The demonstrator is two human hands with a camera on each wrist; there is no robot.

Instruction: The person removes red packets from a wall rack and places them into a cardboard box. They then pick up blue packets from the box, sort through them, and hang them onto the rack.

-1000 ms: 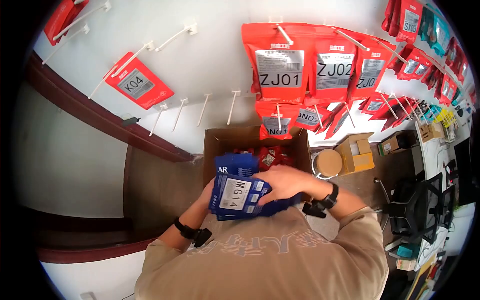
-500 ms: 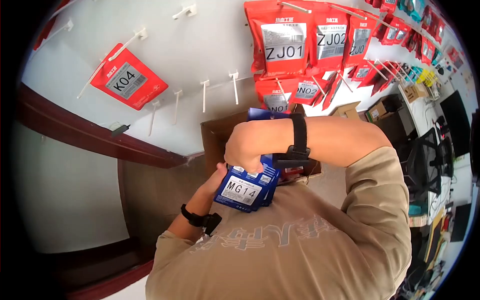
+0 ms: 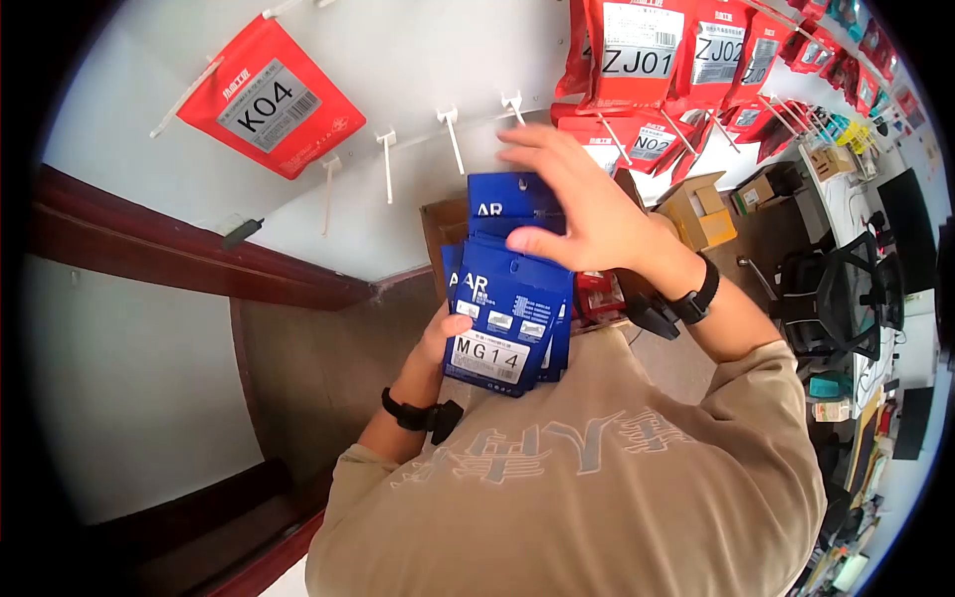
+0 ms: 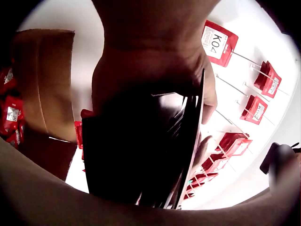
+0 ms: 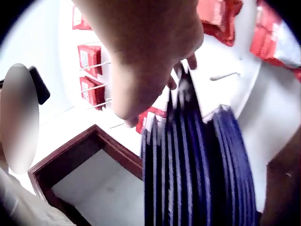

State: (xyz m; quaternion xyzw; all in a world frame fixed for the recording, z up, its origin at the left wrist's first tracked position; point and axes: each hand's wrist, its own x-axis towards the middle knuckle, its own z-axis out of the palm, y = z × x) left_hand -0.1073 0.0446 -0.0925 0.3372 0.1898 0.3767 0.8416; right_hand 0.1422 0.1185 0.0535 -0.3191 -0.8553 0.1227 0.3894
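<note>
A thick stack of blue packets is held in front of my chest, the front one labelled MG14 with white AR lettering. My left hand grips the stack at its left side, thumb over the front packet. In the left wrist view the packets are mostly in shadow. My right hand is over the stack's upper right, fingers spread and thumb apart. Behind the front packets, another blue packet sticks up higher. The right wrist view shows the packets edge-on, fanned apart near my fingers.
A brown carton with red packets inside stands below the stack. White hooks line the wall ahead; a red K04 packet hangs on the left, red ZJ01 packets on the right. A black mesh chair is at far right.
My right forearm, earlier reaching across the stack, has drawn back to the right, its fingers now spread. The stack shows more of its front. The camera view has shifted.
</note>
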